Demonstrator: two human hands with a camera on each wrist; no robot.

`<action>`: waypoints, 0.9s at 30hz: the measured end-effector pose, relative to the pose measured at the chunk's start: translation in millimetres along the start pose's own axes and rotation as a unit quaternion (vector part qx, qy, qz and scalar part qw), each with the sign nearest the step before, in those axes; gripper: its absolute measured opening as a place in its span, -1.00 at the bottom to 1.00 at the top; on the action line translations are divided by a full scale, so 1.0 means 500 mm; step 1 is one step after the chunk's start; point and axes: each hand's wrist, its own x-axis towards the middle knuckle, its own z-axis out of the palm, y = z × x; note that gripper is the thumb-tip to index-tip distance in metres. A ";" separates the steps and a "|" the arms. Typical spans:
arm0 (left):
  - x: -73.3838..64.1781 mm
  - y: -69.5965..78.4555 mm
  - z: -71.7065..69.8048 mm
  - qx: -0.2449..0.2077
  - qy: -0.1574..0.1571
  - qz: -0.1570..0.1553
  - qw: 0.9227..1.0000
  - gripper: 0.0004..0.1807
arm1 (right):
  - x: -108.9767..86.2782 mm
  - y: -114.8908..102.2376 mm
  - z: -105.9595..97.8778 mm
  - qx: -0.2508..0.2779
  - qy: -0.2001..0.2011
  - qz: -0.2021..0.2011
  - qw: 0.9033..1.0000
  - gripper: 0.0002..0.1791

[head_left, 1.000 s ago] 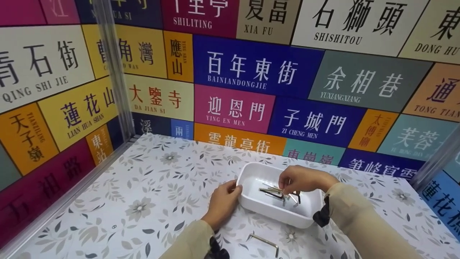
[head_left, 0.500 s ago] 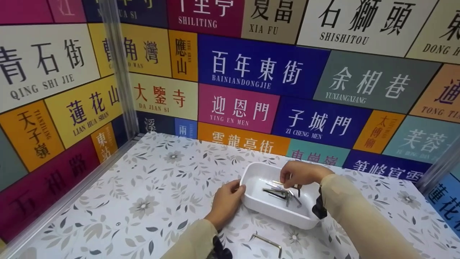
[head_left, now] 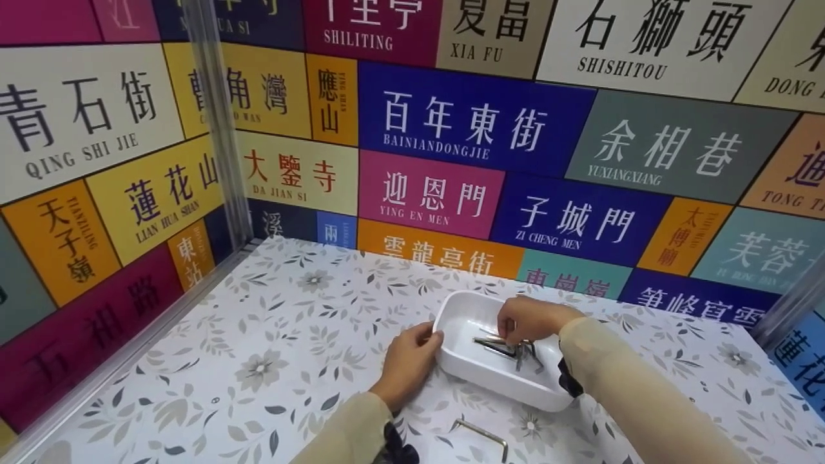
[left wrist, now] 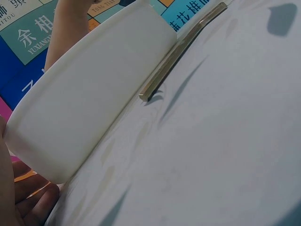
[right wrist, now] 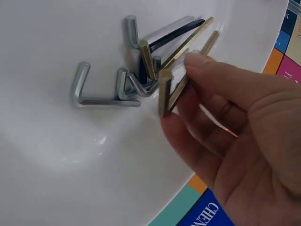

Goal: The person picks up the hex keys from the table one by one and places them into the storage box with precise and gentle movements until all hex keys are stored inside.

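A white plastic container (head_left: 496, 386) stands on the table with several L-shaped hex keys (head_left: 496, 345) piled inside. My left hand (head_left: 409, 361) holds its left end, thumb at the rim; in the left wrist view curled fingers (left wrist: 40, 200) show by its lower corner. Inside the container, my right hand (head_left: 532, 320) pinches a bronze-coloured hex key (right wrist: 164, 94) between thumb and fingers. Beside it in the right wrist view lie silver hex keys, one of them (right wrist: 106, 102) apart, a black hex key (right wrist: 176, 35) and a brass-coloured one (right wrist: 193, 42).
One brass-coloured hex key (head_left: 483, 430) lies on the table in front of the container. A pale floral cover (head_left: 258, 367) spans the tabletop. Panels with coloured street-name signs (head_left: 432, 200) rise behind and at the left.
My right hand rises slightly, then comes down and a little left over the pile. The left hand stays on the container. The whole head view shifts slightly as the camera turns.
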 end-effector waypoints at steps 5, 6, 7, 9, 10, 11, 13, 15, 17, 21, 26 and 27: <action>0.000 -0.001 0.000 0.001 0.007 -0.007 1.000 -0.53 | 0.012 -0.001 0.002 -0.003 0.009 -0.013 1.000 -0.94; -0.001 -0.001 0.000 0.001 0.007 -0.008 1.000 -0.53 | 0.015 0.000 0.004 -0.003 0.012 -0.015 1.000 -0.93; -0.001 -0.001 0.001 0.001 0.006 -0.007 1.000 -0.53 | 0.017 0.000 0.005 -0.003 0.016 -0.018 1.000 -0.93; -0.003 0.000 0.002 0.002 0.002 -0.008 1.000 -0.53 | 0.022 0.002 0.008 -0.003 0.022 -0.021 1.000 -0.94; -0.004 0.000 0.002 0.004 0.001 -0.007 1.000 -0.53 | 0.024 0.003 0.009 -0.001 0.024 -0.022 0.999 -0.94; -0.004 0.000 0.002 0.006 0.001 -0.004 1.000 -0.54 | 0.026 0.003 0.011 -0.001 0.026 -0.023 0.999 -0.95; -0.004 0.001 0.002 0.011 0.005 -0.001 1.000 -0.55 | 0.031 0.002 0.013 -0.002 0.029 -0.023 0.999 -0.95; -0.003 0.002 0.002 0.014 0.010 0.003 1.000 -0.55 | 0.036 0.002 0.017 -0.003 0.029 -0.020 0.999 -0.95; -0.002 0.002 0.003 0.014 0.011 0.004 1.000 -0.55 | 0.041 0.002 0.022 -0.003 0.026 -0.013 1.000 -0.93; -0.005 0.003 0.006 0.008 0.005 -0.002 1.000 -0.54 | 0.047 0.003 0.037 0.017 0.018 0.003 1.000 -0.91; -0.002 0.003 0.005 0.009 0.007 0.003 1.000 -0.55 | 0.053 0.000 0.039 0.019 0.027 0.007 0.999 -0.91; -0.001 0.003 0.004 0.009 0.008 0.005 1.000 -0.55 | 0.055 0.000 0.038 0.014 0.029 0.004 0.999 -0.92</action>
